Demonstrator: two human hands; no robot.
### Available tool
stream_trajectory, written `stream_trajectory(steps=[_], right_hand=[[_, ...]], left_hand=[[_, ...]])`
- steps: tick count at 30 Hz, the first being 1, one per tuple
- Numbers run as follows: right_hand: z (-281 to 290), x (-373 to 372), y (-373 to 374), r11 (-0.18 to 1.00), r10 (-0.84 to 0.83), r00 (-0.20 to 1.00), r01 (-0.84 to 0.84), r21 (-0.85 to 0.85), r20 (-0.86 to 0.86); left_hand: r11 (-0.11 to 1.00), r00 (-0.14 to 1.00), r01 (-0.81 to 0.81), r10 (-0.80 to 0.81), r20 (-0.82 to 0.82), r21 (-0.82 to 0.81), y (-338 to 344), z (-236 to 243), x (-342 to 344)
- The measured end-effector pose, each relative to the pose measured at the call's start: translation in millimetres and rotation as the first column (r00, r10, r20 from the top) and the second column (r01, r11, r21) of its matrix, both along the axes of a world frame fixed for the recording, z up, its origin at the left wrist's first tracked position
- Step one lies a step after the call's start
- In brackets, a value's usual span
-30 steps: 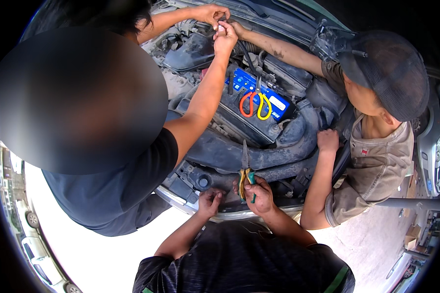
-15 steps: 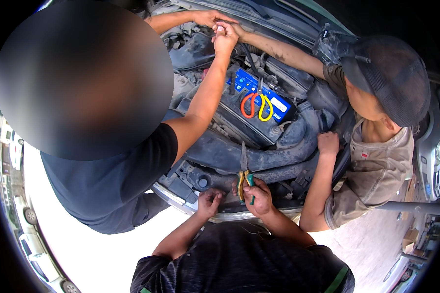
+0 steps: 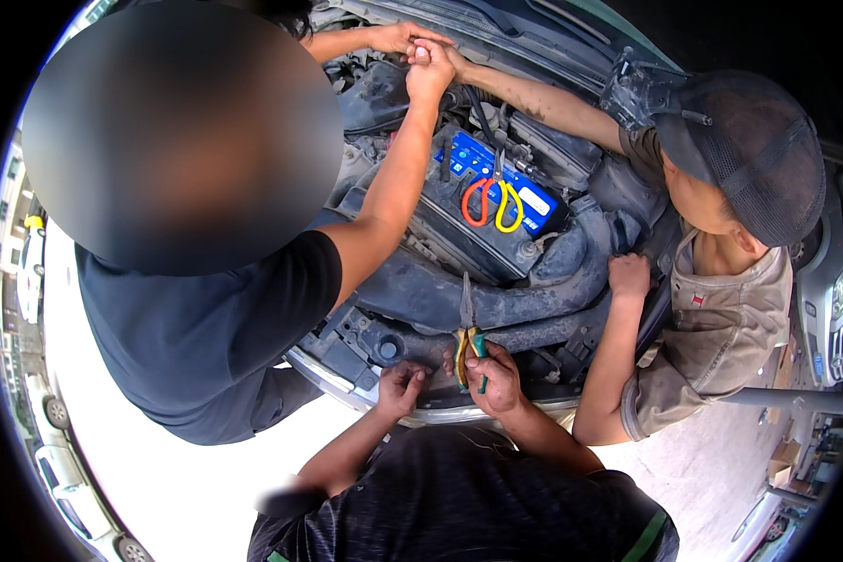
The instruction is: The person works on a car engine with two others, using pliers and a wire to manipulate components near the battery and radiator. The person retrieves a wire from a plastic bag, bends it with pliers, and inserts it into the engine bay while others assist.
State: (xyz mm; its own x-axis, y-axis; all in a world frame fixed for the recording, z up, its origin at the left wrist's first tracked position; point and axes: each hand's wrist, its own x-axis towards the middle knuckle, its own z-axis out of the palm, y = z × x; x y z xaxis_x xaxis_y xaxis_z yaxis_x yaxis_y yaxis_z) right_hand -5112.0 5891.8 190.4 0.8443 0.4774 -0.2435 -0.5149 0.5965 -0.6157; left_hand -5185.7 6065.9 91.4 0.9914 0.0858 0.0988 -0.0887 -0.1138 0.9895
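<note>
Needle-nose pliers (image 3: pixel 466 323) with yellow-and-green handles stand in my right hand (image 3: pixel 498 382), jaws pointing away from me over the front of an engine bay. Its fingers are wrapped round the handles. To the left, my left hand (image 3: pixel 401 388) rests at the front edge with fingers curled; I see nothing in it. Farther off, a car battery (image 3: pixel 468 159) with a blue top sits in the bay. Lying on it are scissors (image 3: pixel 494 199) with one red and one yellow handle loop.
A person in dark clothing (image 3: pixel 206 347) leans in from the left, one hand (image 3: pixel 431 73) meeting the hand of a person in a mesh cap (image 3: pixel 749 159) at the right. That second person's fist (image 3: pixel 629 275) rests on the bay's right side. A black air duct (image 3: pixel 496 304) curves before the battery.
The head of the person at the left has shifted slightly right. My hands and the pliers have stayed put.
</note>
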Motion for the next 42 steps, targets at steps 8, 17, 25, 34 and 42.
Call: stream_trajectory(steps=[8,17,25,34,42], right_hand=[[-0.9,0.2,-0.8,1.0,-0.001,1.0,0.001,0.009,0.015],[4.6,0.2,-0.6,1.0,-0.014,1.0,0.014,-0.002,0.006],[5.6,0.8,-2.5,1.0,0.012,1.0,-0.012,0.025,0.007],[5.8,1.4,-3.3,1.0,0.018,1.0,-0.019,0.021,0.02],[4.1,0.3,-0.8,1.0,-0.013,1.0,0.013,-0.001,-0.016]], left_hand=[[1.0,1.0,-0.009,0.009,-0.003,-0.02,0.1,-1.3,-0.7],[0.998,0.999,0.001,-0.003,-0.033,-0.06,-0.7,7.1,0.6],[1.0,1.0,-0.014,0.014,-0.026,-0.011,0.2,-0.8,-1.4],[0.999,0.999,-0.019,0.018,-0.029,-0.045,-0.7,2.1,-0.2],[0.998,0.999,-0.02,0.018,-0.03,-0.055,-1.0,3.1,-0.3]])
